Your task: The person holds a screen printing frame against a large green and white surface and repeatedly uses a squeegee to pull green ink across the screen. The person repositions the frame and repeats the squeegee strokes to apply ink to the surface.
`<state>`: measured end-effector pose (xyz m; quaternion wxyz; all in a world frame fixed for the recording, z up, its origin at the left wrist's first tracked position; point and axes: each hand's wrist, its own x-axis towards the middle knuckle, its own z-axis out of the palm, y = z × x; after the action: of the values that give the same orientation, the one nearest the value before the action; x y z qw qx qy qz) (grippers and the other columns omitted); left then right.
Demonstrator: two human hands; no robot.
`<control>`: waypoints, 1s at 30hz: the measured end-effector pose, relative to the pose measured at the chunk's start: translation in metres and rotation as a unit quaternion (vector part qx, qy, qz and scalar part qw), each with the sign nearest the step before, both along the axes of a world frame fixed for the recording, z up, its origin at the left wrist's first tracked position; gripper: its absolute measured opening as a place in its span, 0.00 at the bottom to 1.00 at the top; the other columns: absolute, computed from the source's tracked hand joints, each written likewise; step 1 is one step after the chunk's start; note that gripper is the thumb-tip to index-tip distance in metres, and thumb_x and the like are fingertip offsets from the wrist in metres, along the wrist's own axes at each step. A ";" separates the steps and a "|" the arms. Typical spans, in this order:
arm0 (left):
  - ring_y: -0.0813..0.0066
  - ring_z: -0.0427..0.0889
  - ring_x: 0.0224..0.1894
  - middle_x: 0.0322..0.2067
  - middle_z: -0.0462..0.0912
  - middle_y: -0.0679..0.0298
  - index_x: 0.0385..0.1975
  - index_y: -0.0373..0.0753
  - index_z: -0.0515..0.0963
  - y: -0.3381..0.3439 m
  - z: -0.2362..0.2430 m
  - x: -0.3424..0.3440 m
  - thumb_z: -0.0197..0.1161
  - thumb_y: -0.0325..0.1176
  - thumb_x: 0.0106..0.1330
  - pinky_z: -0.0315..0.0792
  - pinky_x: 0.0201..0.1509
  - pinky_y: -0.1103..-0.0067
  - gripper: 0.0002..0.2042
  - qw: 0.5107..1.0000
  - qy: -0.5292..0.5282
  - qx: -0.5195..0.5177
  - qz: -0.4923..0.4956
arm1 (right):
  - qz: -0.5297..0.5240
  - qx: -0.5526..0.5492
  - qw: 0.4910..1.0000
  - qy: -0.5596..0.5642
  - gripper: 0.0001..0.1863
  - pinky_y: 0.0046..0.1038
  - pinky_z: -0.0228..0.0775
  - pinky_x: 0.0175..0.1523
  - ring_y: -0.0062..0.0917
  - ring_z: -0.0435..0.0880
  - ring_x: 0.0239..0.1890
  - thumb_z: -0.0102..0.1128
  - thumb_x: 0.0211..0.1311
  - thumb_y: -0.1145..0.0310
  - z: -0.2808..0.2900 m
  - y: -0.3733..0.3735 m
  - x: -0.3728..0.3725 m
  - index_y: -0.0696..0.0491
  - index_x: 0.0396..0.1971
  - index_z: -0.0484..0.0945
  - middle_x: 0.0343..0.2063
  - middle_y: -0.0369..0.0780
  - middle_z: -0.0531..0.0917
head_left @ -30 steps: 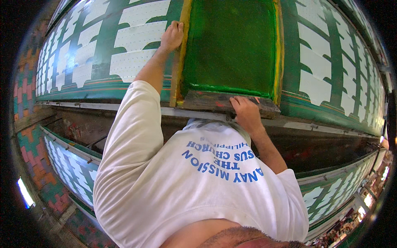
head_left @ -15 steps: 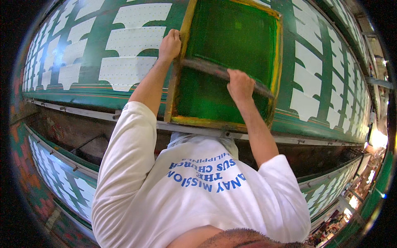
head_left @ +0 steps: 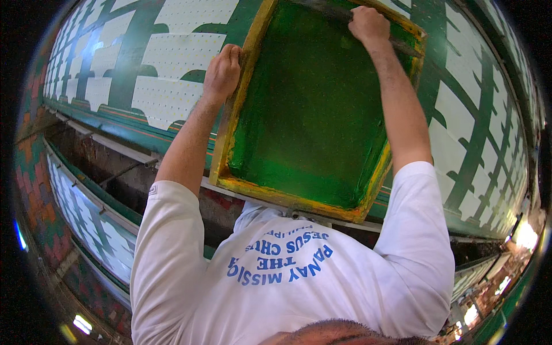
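A wooden screen-printing frame (head_left: 287, 199), stained yellow, lies on the long green table (head_left: 123, 80). Its green mesh (head_left: 310, 121) shows from edge to edge inside the wood. My left hand (head_left: 222, 72) has its fingers closed over the frame's left side, around mid-length. Across the far end of the mesh lies a dark squeegee (head_left: 406, 48), blurred by motion. The squeegee's bar is gripped by my right hand (head_left: 369, 26), right of its middle. Whatever lies beneath the frame is hidden.
White cut pieces (head_left: 172, 95) with small dots are laid in rows on both sides of the frame. A metal rail (head_left: 118, 142) runs along the table's near edge. Another table with white pieces (head_left: 95, 207) stands behind me at the lower left.
My right hand has pushed the squeegee from mid-mesh to the far end. My left hand stays on the frame's left side. The view has shifted and tilted slightly.
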<state>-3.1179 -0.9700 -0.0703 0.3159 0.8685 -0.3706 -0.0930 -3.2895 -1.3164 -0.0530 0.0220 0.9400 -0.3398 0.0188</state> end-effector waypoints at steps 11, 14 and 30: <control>0.36 0.80 0.48 0.40 0.84 0.43 0.48 0.41 0.78 0.002 -0.002 -0.002 0.45 0.44 0.82 0.73 0.51 0.52 0.16 0.999 -0.024 0.021 0.024 | 0.032 0.042 0.995 0.084 0.16 0.48 0.82 0.53 0.47 0.88 0.47 0.67 0.58 0.61 0.020 -0.080 0.016 0.49 0.45 0.88 0.42 0.49 0.89; 0.37 0.79 0.49 0.41 0.83 0.42 0.49 0.41 0.77 0.002 -0.004 -0.002 0.45 0.43 0.82 0.73 0.52 0.53 0.16 0.999 -0.019 0.039 0.028 | 0.051 0.033 0.997 0.043 0.16 0.47 0.81 0.48 0.51 0.88 0.43 0.66 0.53 0.63 0.014 -0.095 0.023 0.59 0.35 0.89 0.37 0.54 0.88; 0.39 0.78 0.60 0.51 0.82 0.36 0.49 0.31 0.81 0.000 -0.030 0.004 0.44 0.47 0.81 0.71 0.63 0.57 0.24 0.996 0.058 -0.059 0.045 | 0.038 0.124 0.988 0.084 0.18 0.45 0.85 0.52 0.40 0.90 0.47 0.65 0.62 0.70 0.034 0.198 -0.134 0.43 0.52 0.88 0.45 0.45 0.89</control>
<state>-3.1140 -0.9705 -0.1001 0.3912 0.8574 -0.3170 -0.1066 -3.4233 -1.1179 -0.0190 -0.0675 0.9458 -0.3009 -0.1015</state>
